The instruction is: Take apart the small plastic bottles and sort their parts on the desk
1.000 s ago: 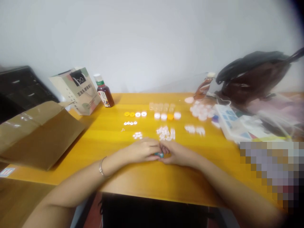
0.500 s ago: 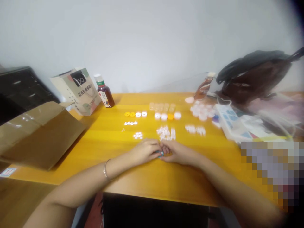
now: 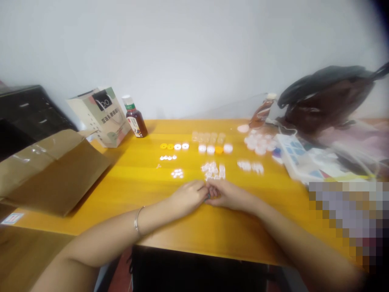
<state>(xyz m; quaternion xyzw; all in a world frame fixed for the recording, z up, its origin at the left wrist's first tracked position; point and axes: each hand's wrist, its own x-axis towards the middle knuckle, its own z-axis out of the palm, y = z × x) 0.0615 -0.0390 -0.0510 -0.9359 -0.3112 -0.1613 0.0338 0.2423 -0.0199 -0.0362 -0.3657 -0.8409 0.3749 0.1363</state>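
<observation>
My left hand [image 3: 189, 197] and my right hand [image 3: 226, 195] meet above the front part of the wooden table, fingers curled and touching. Between them shows a sliver of a small blue-green thing [image 3: 208, 196], mostly covered by the fingers, so its kind is unclear. Both hands are closed around it. Just beyond them lie several small white pieces [image 3: 177, 174] and a cluster of clear-white plastic pieces [image 3: 212, 170]. Farther back are a row of yellow and white ring-shaped discs [image 3: 178, 147], several tiny white parts [image 3: 168, 157] and white and orange caps [image 3: 218, 149].
An open cardboard box [image 3: 57, 170] stands at left, near a paper bag [image 3: 111, 117] and a dark bottle [image 3: 137, 123]. To the right are a heap of pale round caps [image 3: 259, 142], a brown bottle [image 3: 261, 112], a white tray [image 3: 291, 156] and a dark bag [image 3: 325, 97].
My left fingers have closed farther over the blue-green thing, which shows less than before. The view has shifted very slightly; the pieces on the table stay in place.
</observation>
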